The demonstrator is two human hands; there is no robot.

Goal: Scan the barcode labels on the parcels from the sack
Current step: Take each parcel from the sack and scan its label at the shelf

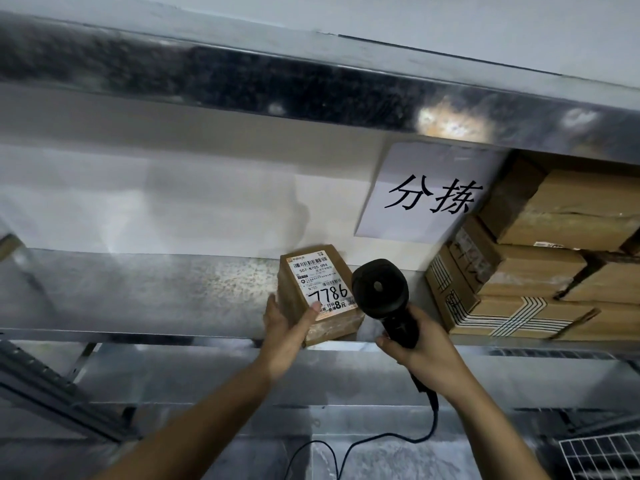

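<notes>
The left hand is gripping a small parcel at the shelf's front edge, label up. The right hand is clasping the scanner beside it. Boxes are sitting stacked at the right end; I'm judging this scan underway, sack unseen.

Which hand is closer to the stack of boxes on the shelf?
Right. The right hand, holding the scanner, is just left of the stacked boxes; the left hand is farther left, on the small parcel.

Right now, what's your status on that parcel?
Left hand grips small parcel on shelf, label up. Right hand holds barcode scanner beside it. Nothing blocking the label.
</notes>
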